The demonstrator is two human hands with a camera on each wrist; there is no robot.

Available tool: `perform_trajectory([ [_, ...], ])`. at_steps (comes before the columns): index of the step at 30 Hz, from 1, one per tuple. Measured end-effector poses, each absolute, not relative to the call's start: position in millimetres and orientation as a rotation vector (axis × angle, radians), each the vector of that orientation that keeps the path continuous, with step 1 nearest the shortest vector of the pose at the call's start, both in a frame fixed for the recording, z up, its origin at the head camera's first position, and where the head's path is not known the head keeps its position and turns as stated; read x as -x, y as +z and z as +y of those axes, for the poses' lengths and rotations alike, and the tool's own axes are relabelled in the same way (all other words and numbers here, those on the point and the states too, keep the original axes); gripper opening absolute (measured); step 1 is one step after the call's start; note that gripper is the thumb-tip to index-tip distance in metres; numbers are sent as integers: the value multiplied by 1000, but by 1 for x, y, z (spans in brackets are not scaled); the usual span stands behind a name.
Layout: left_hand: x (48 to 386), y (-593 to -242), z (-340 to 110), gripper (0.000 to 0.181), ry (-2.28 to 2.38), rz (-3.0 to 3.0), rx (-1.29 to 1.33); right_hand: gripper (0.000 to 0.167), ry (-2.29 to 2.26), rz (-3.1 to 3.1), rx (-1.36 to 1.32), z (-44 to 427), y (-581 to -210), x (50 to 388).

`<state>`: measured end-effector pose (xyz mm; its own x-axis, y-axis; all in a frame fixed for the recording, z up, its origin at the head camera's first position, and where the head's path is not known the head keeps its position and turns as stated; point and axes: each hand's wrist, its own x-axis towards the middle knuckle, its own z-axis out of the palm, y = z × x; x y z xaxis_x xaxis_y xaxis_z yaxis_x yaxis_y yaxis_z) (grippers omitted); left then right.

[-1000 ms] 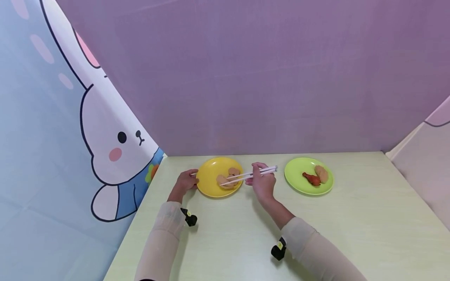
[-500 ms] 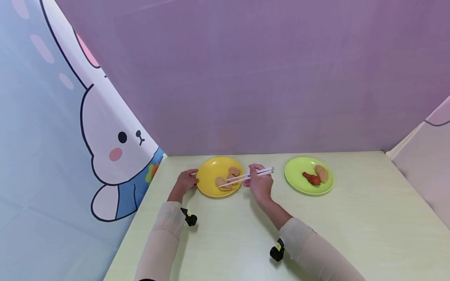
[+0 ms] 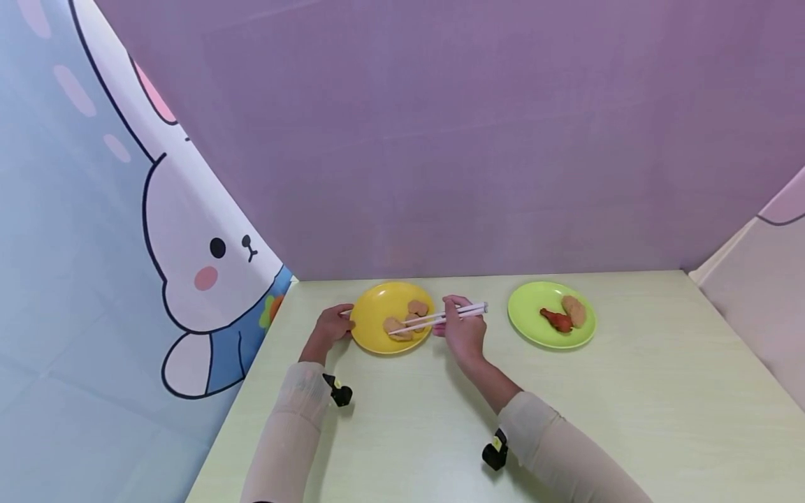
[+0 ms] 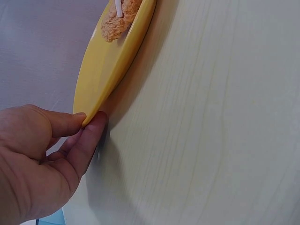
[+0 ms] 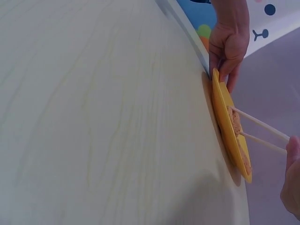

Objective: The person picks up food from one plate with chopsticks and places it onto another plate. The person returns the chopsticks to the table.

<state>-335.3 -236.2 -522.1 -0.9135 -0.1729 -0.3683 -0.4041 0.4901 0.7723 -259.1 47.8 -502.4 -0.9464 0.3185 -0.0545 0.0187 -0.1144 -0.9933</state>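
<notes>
In the head view my left hand [image 3: 331, 326] is at the left rim of a yellow plate [image 3: 370, 314]. The left wrist view shows its thumb on top and fingers beneath, pinching the rim. My right hand [image 3: 465, 337] holds a pair of white chopsticks [image 3: 476, 308] over the plate's right side. Their tips are apart and reach a crumb-coated, tan fried chicken piece [image 3: 396, 327]; whether they grip it cannot be told. Another tan piece [image 3: 418, 307] lies behind it. In the right wrist view the chopsticks come down on the crusty food [image 5: 235, 121].
A green plate [image 3: 525, 313] stands to the right, holding a red-brown drumstick [image 3: 556, 321] and a tan fried piece [image 3: 574, 311]. Both plates are near the far edge of the pale wooden table [image 3: 402, 419]. A purple cloth wall [image 3: 440, 175] rises behind.
My right hand has shifted slightly left, bringing the chopstick tips a little further left over the front chicken piece. The left hand and both plates stay in place.
</notes>
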Motion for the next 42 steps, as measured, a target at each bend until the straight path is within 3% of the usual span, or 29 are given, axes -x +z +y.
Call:
perform_trajectory([
  [21,331,-518,-235,57,1367,2510,490,28,2209,-1838,373,59,-497,254],
  [42,333,-520,-236,56,1358,2508,494,29,2219,-1750,359,104,-493,258],
])
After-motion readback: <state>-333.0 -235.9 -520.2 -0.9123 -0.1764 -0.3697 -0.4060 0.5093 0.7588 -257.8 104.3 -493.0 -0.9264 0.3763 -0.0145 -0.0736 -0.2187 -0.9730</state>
